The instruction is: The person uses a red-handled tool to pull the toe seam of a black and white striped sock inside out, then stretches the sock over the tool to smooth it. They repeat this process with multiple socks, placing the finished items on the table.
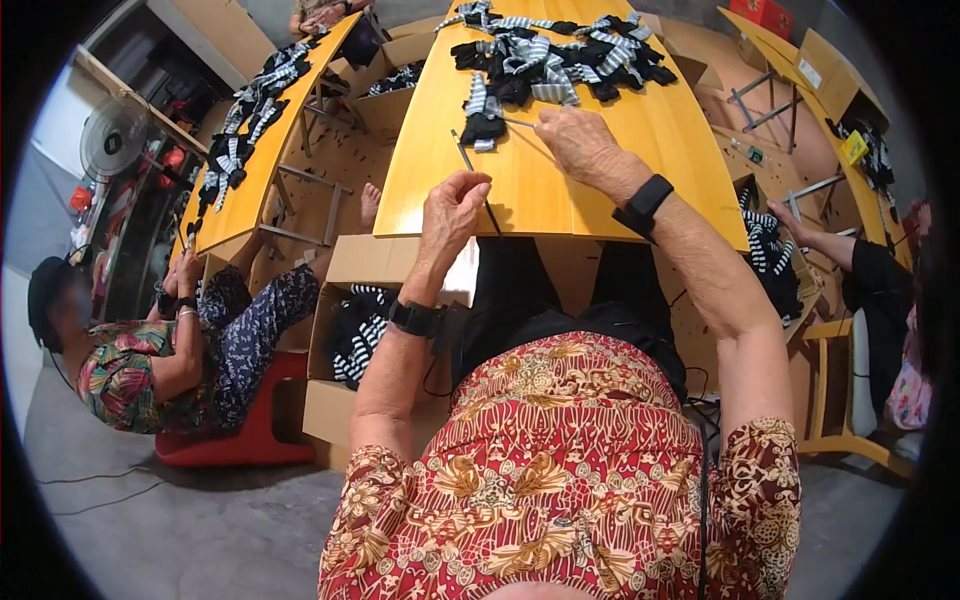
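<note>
**Thin rod pinched at both ends over tabletop**

Left hand [452, 208] nips the near end of a thin dark rod [466, 160] w/ fingertips; right hand [583, 146] pinches narrow on its own thin rod, just beside the pile of striped socks [545, 55] on the yellow tabletop [560, 185]. Risk, imo: light pinch grips, so a rod could slip or snag the knit fabric.
</note>
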Available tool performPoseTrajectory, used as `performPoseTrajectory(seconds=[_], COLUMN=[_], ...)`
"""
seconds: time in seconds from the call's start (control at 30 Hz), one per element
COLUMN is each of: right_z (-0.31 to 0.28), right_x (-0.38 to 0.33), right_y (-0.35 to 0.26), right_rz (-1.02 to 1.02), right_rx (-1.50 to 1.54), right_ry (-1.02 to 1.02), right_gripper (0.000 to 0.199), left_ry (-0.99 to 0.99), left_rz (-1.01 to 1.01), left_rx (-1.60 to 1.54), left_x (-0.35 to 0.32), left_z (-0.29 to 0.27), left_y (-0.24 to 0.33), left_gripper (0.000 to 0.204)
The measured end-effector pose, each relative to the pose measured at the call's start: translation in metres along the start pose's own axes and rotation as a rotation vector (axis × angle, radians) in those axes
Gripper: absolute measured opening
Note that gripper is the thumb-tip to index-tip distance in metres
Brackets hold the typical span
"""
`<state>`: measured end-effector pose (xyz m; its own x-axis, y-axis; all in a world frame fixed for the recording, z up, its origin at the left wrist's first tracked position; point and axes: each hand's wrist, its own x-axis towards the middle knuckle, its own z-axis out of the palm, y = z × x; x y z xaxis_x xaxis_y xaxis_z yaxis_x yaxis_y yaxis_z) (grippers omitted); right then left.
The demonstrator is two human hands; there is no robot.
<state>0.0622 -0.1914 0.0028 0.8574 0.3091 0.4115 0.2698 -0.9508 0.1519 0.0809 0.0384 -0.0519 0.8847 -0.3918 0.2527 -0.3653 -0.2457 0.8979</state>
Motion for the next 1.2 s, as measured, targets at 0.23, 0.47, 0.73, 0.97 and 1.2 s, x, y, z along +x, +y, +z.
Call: performPoseTrajectory(seconds=[0.23,0.47,0.73,0.97,1.2], right_z=[-0.075,-0.105,-0.108,-0.1,-0.046], right_x=[-0.065,-0.105,-0.133,-0.147,-0.14], right_y=[-0.009,-0.005,0.007,0.01,0.002], right_rz=[-0.102,-0.023,0.096,0.21,0.269], right_rx=[-0.002,-0.007,0.139,0.35,0.437], right_ry=[-0.096,-0.177,-0.163,-0.124,0.008], right_gripper=[0.008,0.012,0.017,0.019,0.019], left_ry=[0.194,0.021,0.09,-0.079,0.016], left_rz=[0.217,0.382,0.402,0.24,0.056], left_rx=[0.372,0.874,0.67,0.551,-0.097], left_x=[0.025,0.055,0.066,0.035,0.044], left_z=[0.012,0.035,0.047,0.083,0.044], left_y=[-0.02,-0.027,-0.009,0.001,0.016], left_gripper=[0.025,0.022,0.024,0.028,0.022])
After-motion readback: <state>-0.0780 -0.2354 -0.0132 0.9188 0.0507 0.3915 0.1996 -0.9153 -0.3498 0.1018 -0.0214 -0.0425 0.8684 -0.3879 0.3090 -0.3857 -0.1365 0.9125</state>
